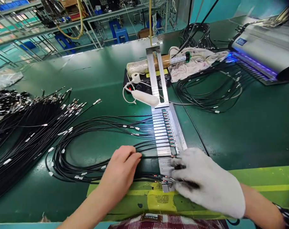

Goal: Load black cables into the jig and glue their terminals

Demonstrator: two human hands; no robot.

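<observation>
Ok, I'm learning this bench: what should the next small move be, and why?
I'd probably line up the black cable in the left hand with the row of cable ends on the metal fixture: the gloved right hand is at the cable's tip, just on the near side of that row.

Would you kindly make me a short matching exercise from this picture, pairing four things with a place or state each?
1. Left hand
2. Right hand
3. Cloth
4. Metal strip

A. Right of the black box
B. Bears a row of cable ends
C. Wears a white glove
D. Bare, at a black cable

Pairs: 1-D, 2-C, 3-A, 4-B
</observation>
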